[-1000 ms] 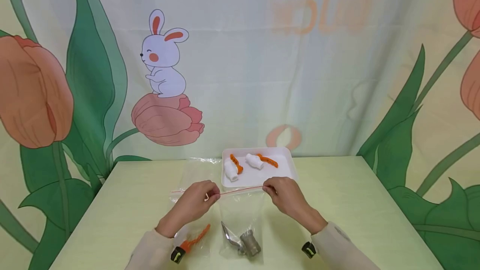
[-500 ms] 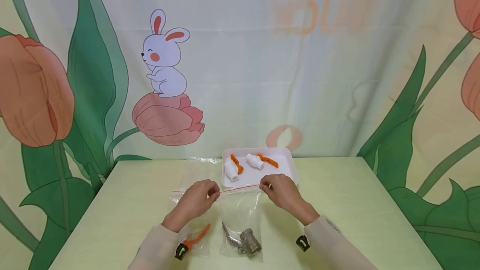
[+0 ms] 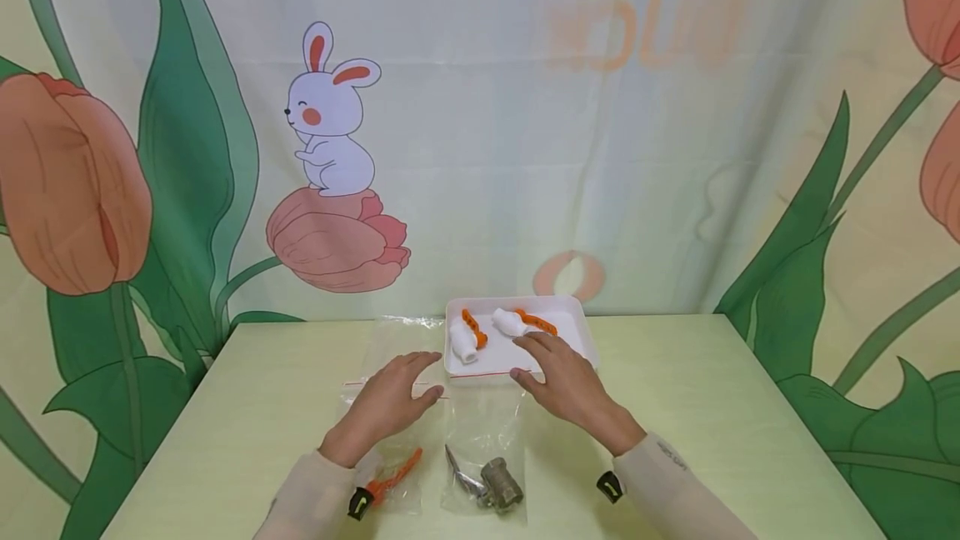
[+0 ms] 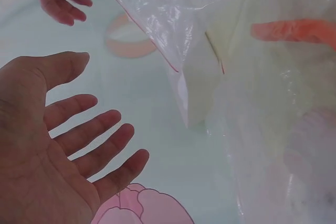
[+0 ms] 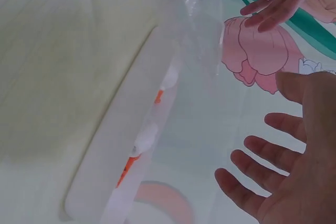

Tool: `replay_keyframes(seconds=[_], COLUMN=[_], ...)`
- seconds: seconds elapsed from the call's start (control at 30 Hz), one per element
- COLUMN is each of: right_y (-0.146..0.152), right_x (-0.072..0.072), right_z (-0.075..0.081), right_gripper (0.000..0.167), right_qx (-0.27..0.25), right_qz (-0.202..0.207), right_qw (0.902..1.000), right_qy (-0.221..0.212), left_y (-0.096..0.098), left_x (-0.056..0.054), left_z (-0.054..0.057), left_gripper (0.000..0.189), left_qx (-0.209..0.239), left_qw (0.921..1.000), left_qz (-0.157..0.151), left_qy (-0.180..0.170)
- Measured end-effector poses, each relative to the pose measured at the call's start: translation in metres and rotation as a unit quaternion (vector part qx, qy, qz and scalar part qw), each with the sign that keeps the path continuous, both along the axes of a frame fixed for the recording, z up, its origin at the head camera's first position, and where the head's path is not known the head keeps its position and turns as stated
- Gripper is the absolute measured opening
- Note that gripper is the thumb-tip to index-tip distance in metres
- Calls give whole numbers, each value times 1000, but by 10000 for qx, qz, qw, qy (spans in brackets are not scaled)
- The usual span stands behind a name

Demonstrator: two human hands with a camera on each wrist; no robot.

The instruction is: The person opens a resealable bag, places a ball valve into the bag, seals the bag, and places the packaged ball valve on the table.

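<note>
Both hands are spread above a clear zip bag [image 3: 483, 423] with a red seal line, and neither holds it. My left hand [image 3: 386, 398] is beside the bag's top left corner, fingers extended and thumb apart. On the other side, my right hand [image 3: 566, 386] hovers by the top right corner, in front of the tray. Inside the bag lies a grey metal fitting [image 3: 501, 484] with a shiny lever-like piece [image 3: 465, 473]. Under my left forearm lies a second bag with an orange handle [image 3: 397, 476] in it; the sleeve partly hides it.
A white tray [image 3: 573, 319] at the back holds two white plastic valves with orange handles: a left valve [image 3: 462, 340] and a right valve [image 3: 510, 322], partly behind my right fingers. Another clear bag [image 3: 401, 344] lies left of the tray. Behind the table hangs a printed curtain [image 3: 480, 148].
Both hands have let go of the bag's top edge and their fingers have spread. The red seal line now lies free between them; the bag's contents have stayed in place.
</note>
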State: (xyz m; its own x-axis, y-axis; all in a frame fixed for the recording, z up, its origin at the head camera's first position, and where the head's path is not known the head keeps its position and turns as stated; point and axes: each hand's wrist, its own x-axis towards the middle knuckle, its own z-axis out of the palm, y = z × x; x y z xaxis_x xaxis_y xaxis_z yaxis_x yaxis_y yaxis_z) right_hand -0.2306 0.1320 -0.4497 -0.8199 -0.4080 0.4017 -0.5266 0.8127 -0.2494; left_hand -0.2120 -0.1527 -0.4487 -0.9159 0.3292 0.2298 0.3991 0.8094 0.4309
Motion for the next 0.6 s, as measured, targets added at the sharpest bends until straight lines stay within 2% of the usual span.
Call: replay_keyframes(seconds=[0.27, 0.4, 0.6], right_y=[2, 6, 16], right_x=[12, 20, 29], right_z=[18, 27, 34], right_gripper=[64, 67, 71], right_qx=[452, 485, 521], right_qz=[433, 481, 358], right_qw=[9978, 9976, 9980], right_qy=[209, 138, 21], left_y=[-2, -6, -16], left_x=[6, 3, -8], left_z=[15, 25, 35], left_gripper=[63, 66, 68], left_qx=[-149, -237, -386], left_qw=[9988, 9976, 9976], left_qz=[-223, -251, -135], left_qy=[416, 602, 565])
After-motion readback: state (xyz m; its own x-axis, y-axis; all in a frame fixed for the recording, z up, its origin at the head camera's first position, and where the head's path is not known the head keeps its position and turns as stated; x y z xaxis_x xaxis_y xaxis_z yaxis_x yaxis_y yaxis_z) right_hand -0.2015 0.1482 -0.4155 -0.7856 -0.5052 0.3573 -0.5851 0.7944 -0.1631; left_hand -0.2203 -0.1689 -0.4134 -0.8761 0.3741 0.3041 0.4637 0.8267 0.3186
